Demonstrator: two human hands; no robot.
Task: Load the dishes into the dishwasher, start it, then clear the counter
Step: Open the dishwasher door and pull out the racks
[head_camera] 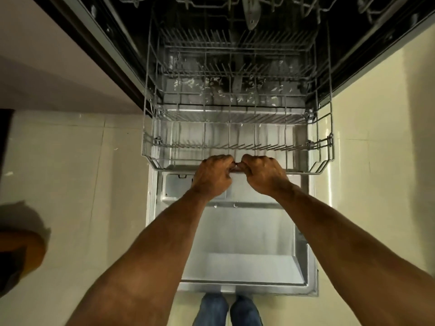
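Hands side by side on front rail of lower rack (237, 128): left hand (213, 176) and right hand (264, 174), fingers curled round rail. Rack over open dishwasher door (237, 243). Upper rack (329, 5) above.

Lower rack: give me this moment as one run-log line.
lower rack: out over open door, no dishes | left hand: grips front rail | right hand: grips front rail

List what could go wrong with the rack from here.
Both hands, left and right, grip the front rail of the empty lower rack, which is partly out over the open door. A hard pull might run it off the door. The person's legs stand at the door's edge, so it could bump them.
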